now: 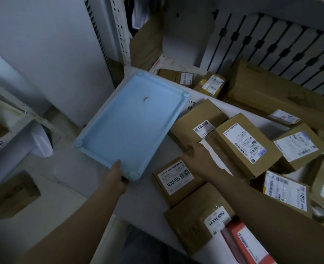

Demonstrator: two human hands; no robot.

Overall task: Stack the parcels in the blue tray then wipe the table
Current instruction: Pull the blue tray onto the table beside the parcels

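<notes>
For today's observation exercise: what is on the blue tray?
Nothing is stacked on the tray; only a small dark mark shows on its face. The left hand grips its near corner. Whatever lies beneath it is covered.

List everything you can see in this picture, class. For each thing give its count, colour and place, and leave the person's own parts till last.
tray: one, light blue, held tilted over the table's left edge.
parcels: about a dozen, brown with white labels, scattered over the table's right side.
table: one, white, under the parcels.
large box: one, brown, far right behind the parcels.
flat box: one, red, table's near edge.
low box: one, brown, down at the left.
railing: one, black bars, at the back right.
left grip: one, holds the tray's near corner.
right grip: one, reaches onto the middle parcels; hold unclear.
</notes>
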